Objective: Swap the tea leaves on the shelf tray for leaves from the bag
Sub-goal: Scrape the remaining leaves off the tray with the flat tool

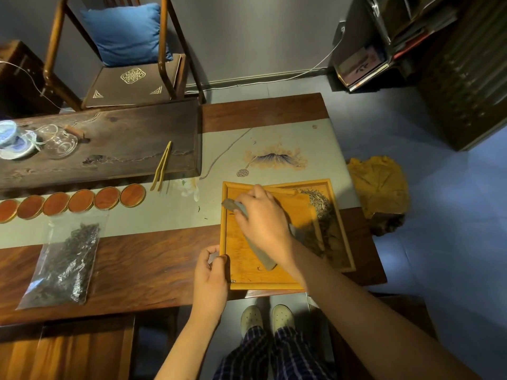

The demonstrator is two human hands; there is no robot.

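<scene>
Head view: tray (277,285) with tea leaves (322,215), bag (63,267) of leaves.

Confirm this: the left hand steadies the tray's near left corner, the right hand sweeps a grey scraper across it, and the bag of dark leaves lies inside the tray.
Wrong on one count. The head view shows the bag lying on the table, left of the tray, not inside it. The left hand does grip the tray's near left corner, and the right hand holds the grey scraper.

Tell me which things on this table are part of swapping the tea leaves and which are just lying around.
In the job: wooden tray, old leaves at its far right, grey scraper in the right hand, left hand steadying the tray, bag of leaves.

Lying about: coasters, bamboo tongs, glassware.
</scene>
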